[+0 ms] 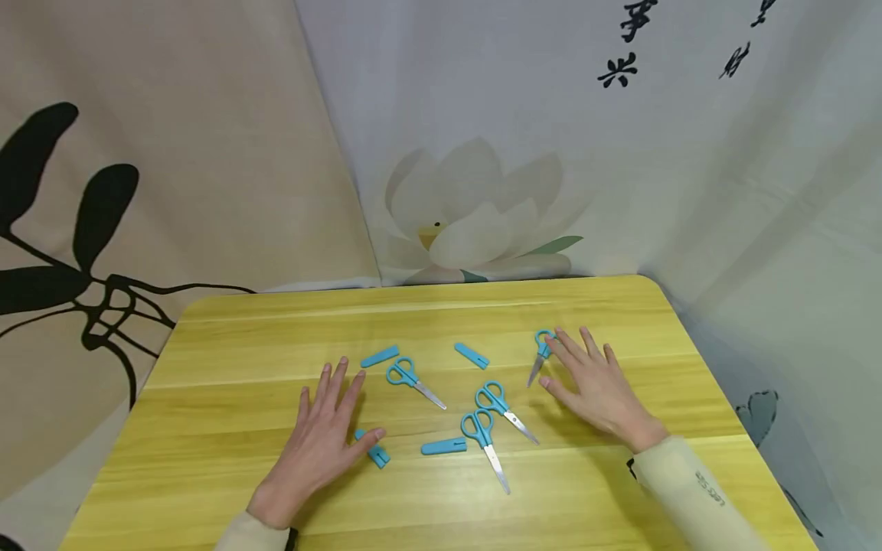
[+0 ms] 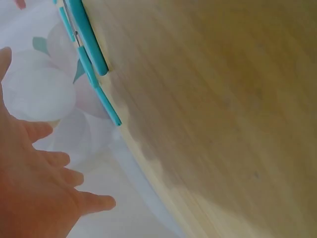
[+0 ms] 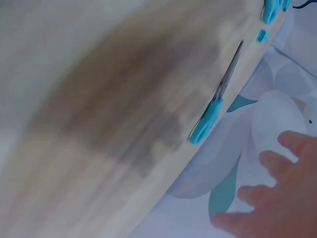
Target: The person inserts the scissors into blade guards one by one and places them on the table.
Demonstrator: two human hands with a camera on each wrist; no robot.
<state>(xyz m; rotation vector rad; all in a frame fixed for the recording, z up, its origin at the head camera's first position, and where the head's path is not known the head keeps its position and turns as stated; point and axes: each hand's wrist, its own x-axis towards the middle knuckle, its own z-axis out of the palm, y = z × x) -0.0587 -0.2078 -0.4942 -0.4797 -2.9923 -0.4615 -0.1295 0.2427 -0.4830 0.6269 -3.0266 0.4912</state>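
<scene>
My left hand [image 1: 324, 440], fingers spread, hovers over the table's left half. Its thumb passes above a blue scissor cover [image 1: 378, 458], hiding part of it. My right hand [image 1: 601, 392] is spread too, beside blue-handled scissors [image 1: 543, 350] whose handle its fingertips partly overlap in the head view. In the right wrist view those scissors [image 3: 208, 119] lie on the tabletop, apart from the fingers. Between the hands are another pair of scissors [image 1: 403, 372], a middle pair [image 1: 495, 401] and a front pair [image 1: 481, 435], all with bare blades. Neither hand holds anything.
The wooden table [image 1: 241, 344] carries more blue covers: one at the back left [image 1: 380, 356], one at the back centre [image 1: 472, 356] and one near the front [image 1: 443, 446]. A printed curtain [image 1: 482, 115] hangs behind the table's rear edge.
</scene>
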